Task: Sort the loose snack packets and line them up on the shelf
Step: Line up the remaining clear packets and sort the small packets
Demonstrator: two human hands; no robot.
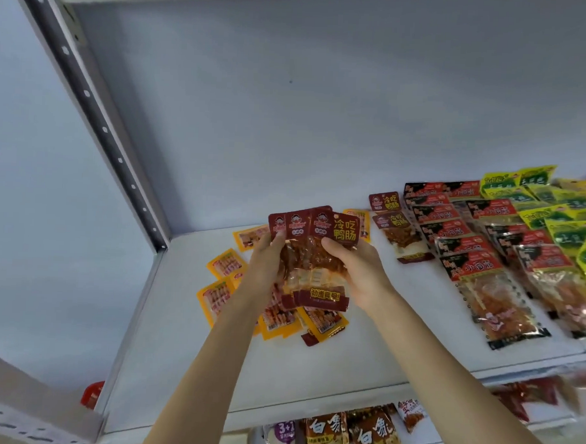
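Both hands up over the shelf, left hand and right hand gripping a fanned stack of dark red packets, yellow packets loose beneath

Bare white shelf surface is being left open to the left of the left hand and below both wrists. Directly beneath the hands, passage is being blocked by scattered yellow packets. To the right of the right hand, room is being taken up by rows of red-and-black packets and green packets.
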